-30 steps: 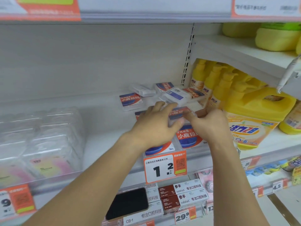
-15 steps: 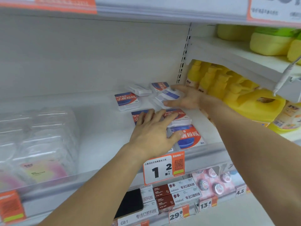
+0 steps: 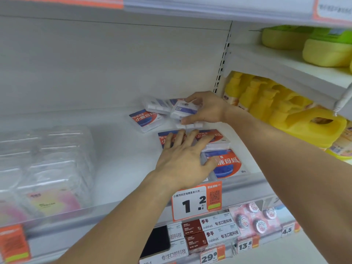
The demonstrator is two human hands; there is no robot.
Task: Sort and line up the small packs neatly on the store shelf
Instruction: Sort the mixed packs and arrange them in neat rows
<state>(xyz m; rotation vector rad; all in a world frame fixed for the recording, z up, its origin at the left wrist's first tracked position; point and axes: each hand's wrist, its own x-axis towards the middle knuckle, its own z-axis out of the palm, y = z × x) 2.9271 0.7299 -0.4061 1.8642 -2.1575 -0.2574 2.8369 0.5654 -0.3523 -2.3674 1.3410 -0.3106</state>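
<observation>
The task is judged to be partly done. Near the front edge of the shelf, right of centre in the frame, a front pack is laid flat with its label up, and just behind it two more packs are laid side by side, which reads as the start of a row. Further back, just above the middle of the frame, the rest is left in disorder: a loose pack is set askew, and a back heap of packs is tipped at odd angles against the rear wall. These are judged to be what remains to be lined up. The left hand is laid flat, fingers straight and spread, over the two packs behind the front one; nothing is gripped by it. The right hand is reached to the back of the shelf, and a held pack is clasped there between its curled fingers above and thumb below, touching the heap. More packs lie just under this hand, but how many are held cannot be told. Yellow bottles are stood on the neighbouring shelf at right, and a price tag is fixed to the shelf's front edge.
</observation>
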